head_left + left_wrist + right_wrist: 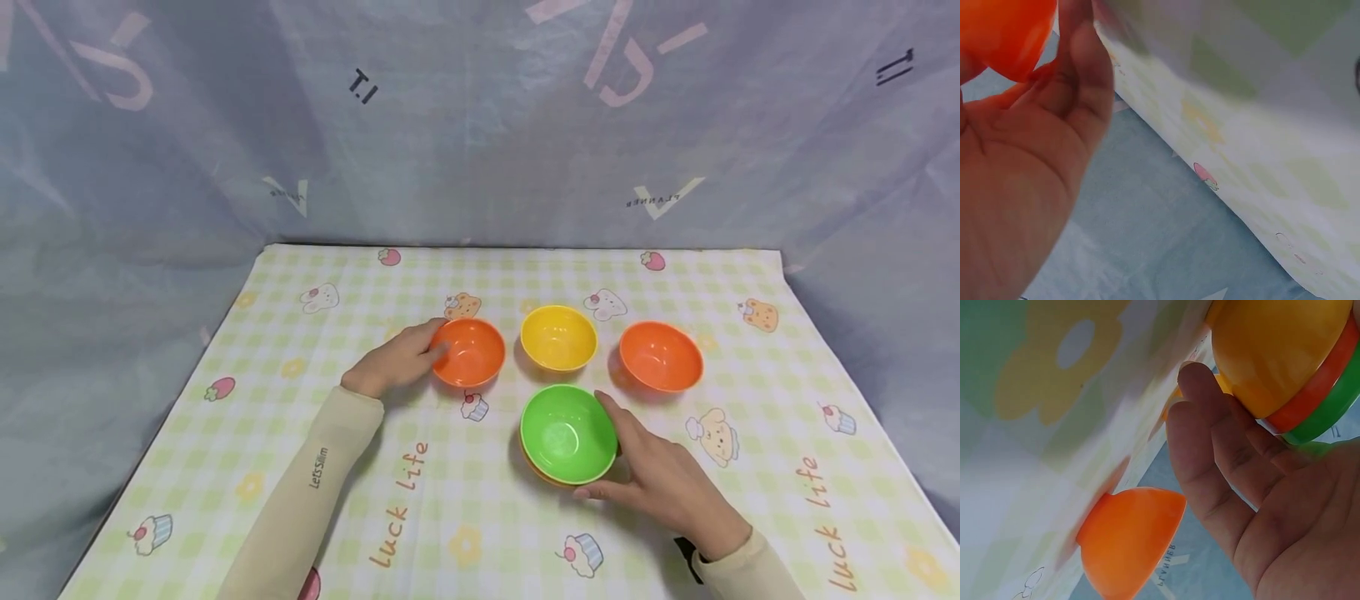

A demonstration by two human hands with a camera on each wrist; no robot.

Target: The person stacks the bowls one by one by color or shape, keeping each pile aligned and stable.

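Left hand (397,358) pinching the rim of the left orange bowl (478,357), thumb inside, fingers outside. That bowl sits left of the others, closer to the far edge of the surface (195,450) than the stack; can't tell if its base touches down.

Right hand (667,471) gripping a nested stack from its right side, thumb on the near side, index finger on the far side. Stack order: green bowl (568,433) on top, orange middle bowl (1316,390), yellow bottom bowl (1279,350). It's the farthest of the lot from the far edge.

Single yellow bowl (558,337) stands upright beyond the stack, nearest the far edge. Right orange bowl (662,357), also upright, is nearest the right edge.
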